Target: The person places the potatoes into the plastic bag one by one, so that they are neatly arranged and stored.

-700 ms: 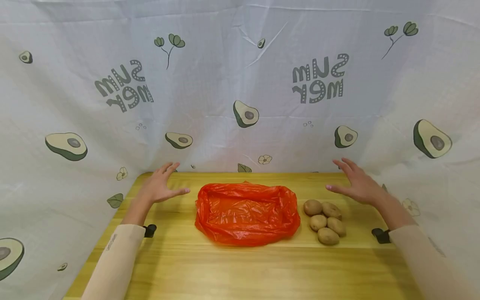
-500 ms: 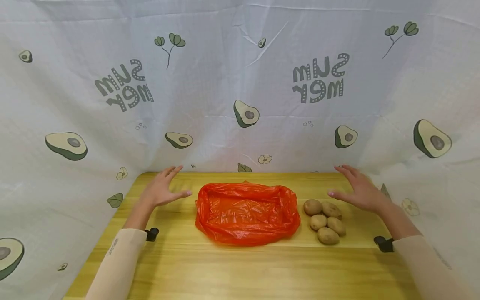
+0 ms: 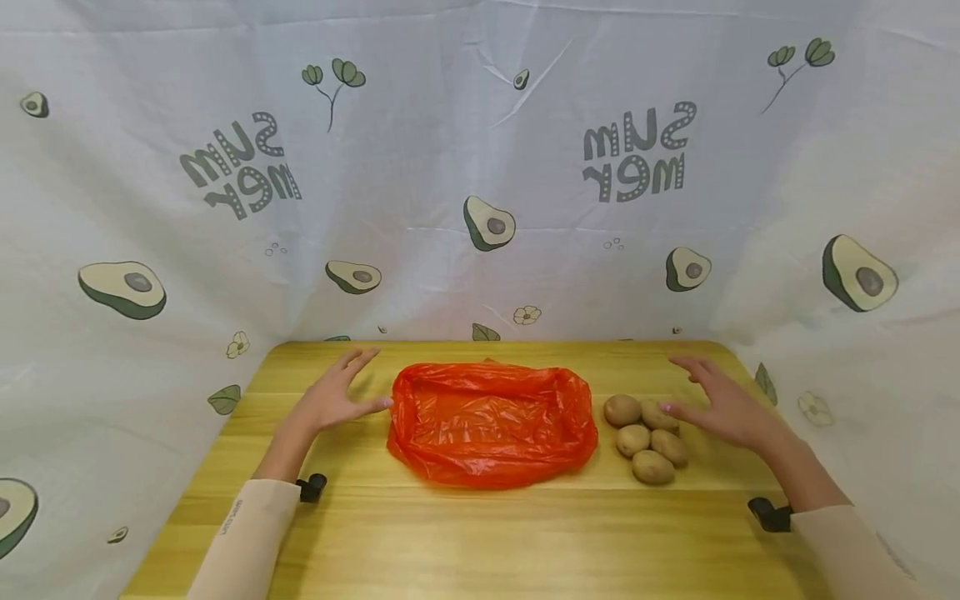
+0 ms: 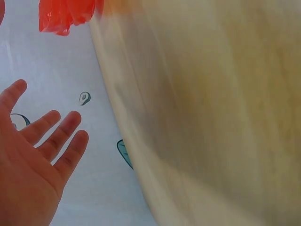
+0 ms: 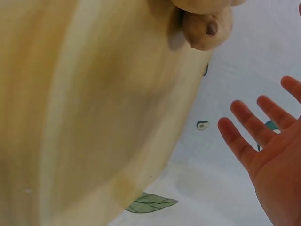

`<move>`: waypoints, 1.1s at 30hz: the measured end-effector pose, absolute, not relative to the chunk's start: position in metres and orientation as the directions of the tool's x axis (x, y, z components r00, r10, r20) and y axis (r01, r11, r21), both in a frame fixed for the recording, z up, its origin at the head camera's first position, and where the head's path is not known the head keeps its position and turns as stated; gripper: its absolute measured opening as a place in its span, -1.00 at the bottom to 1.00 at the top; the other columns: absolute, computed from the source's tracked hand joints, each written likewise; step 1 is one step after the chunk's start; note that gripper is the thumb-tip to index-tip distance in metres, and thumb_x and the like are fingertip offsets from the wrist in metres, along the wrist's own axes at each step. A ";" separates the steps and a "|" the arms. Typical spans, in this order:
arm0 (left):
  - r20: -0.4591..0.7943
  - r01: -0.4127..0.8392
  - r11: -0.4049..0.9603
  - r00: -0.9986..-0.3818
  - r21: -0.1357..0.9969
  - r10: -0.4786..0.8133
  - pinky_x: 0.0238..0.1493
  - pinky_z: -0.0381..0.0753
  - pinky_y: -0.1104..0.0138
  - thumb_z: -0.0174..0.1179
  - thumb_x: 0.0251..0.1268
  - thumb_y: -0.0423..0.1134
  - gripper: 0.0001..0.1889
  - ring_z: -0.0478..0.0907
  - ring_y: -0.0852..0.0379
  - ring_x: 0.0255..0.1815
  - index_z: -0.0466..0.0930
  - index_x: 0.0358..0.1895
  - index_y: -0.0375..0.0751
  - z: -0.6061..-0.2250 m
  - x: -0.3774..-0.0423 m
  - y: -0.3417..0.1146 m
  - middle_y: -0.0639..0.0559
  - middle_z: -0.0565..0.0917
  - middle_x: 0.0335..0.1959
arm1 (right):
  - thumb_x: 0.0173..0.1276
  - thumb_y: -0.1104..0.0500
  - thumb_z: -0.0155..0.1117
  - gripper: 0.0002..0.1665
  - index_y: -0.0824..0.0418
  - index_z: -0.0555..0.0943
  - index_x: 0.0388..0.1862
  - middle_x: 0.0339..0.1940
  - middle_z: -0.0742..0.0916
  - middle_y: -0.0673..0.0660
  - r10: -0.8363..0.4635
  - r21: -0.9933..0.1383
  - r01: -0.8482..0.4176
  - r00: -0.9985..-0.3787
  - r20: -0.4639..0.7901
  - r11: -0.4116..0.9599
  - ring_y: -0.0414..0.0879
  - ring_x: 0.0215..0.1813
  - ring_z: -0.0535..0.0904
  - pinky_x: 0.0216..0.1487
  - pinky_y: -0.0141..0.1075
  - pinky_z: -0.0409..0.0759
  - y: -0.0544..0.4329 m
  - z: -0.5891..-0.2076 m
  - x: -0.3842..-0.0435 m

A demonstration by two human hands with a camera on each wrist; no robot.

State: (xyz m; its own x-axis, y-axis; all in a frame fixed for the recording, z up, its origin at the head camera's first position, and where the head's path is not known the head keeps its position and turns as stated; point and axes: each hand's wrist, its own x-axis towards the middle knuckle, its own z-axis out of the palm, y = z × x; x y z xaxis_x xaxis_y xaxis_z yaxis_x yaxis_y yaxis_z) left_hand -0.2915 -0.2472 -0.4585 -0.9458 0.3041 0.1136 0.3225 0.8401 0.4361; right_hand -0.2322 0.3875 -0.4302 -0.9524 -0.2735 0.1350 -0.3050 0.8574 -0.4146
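A red plastic bag (image 3: pixel 491 475), its mouth spread wide into a rectangular shape, lies mid-table. Several potatoes (image 3: pixel 633 440) sit in a cluster just right of it. My left hand (image 3: pixel 333 402) is held over the table on the bag's left, fingers spread, thumb tip right at the bag's edge in the head view. Over on the right, my right hand (image 3: pixel 723 408) hovers with spread fingers, and its thumb overlaps the back right potato. Both palms hold nothing. In the left wrist view a corner of the bag (image 4: pixel 66 14) shows; in the right wrist view, a potato (image 5: pixel 207 28).
The wooden table (image 3: pixel 480 542) runs back to a white curtain (image 3: pixel 420 167) printed with avocados, which also hangs along both sides. Small black wrist cameras (image 3: pixel 312 487) sit at the cuffs of the beige sleeves (image 3: pixel 251 533).
Both hands have come lower and nearer in the head view, the left one also shifting right toward the bag. Bag and potatoes stay put; the head view has tilted slightly.
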 end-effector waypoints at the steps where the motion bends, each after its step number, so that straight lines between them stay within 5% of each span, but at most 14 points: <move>1: 0.109 0.322 0.836 -0.946 0.445 0.306 0.35 0.31 -0.47 0.26 0.10 0.53 0.06 0.20 -0.44 0.57 0.07 0.66 0.29 -0.460 -0.291 -0.246 -0.23 0.15 0.65 | 0.39 -0.16 0.39 0.02 0.22 0.17 0.63 0.50 0.33 0.44 -0.272 -0.419 -0.302 -0.953 0.132 0.856 0.47 0.32 0.44 0.07 0.46 0.50 0.388 -0.432 -0.230; 19: 0.035 0.322 0.782 -0.932 0.534 0.360 0.37 0.26 -0.49 0.30 0.14 0.45 0.02 0.10 -0.43 0.62 0.07 0.66 0.31 -0.480 -0.279 -0.222 -0.21 0.10 0.68 | 0.38 -0.04 0.45 -0.20 0.36 0.40 0.42 0.30 0.59 0.37 -0.287 -0.442 -0.334 -0.942 0.172 0.833 0.33 0.15 0.62 0.05 0.18 0.67 0.390 -0.454 -0.203; 25: 0.021 0.336 0.748 -0.918 0.572 0.396 0.43 0.24 -0.45 0.35 0.12 0.41 0.03 0.12 -0.41 0.62 0.10 0.65 0.28 -0.482 -0.275 -0.215 -0.21 0.13 0.67 | 0.36 -0.07 0.46 -0.28 0.32 0.51 0.33 0.23 0.65 0.31 -0.277 -0.437 -0.318 -0.948 0.157 0.841 0.25 0.08 0.66 -0.05 -0.05 0.73 0.390 -0.458 -0.197; 33: 0.011 0.336 0.722 -0.910 0.605 0.415 0.50 0.22 -0.36 0.38 0.11 0.38 0.00 0.15 -0.31 0.63 0.16 0.63 0.29 -0.489 -0.268 -0.209 -0.15 0.19 0.65 | 0.35 0.07 0.48 -0.44 0.30 0.59 0.23 0.11 0.71 0.25 -0.306 -0.483 -0.367 -0.930 0.203 0.795 -0.03 -0.09 0.68 -0.20 -0.28 0.72 0.386 -0.470 -0.192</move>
State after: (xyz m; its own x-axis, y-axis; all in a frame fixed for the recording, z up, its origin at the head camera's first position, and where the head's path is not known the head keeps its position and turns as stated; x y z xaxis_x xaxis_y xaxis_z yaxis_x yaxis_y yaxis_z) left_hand -0.2676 -0.2095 -0.4894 -0.9097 0.4151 0.0105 0.3365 0.7221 0.6045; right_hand -0.1915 0.3860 -0.4702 -0.9302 -0.3059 0.2028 -0.3668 0.7948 -0.4835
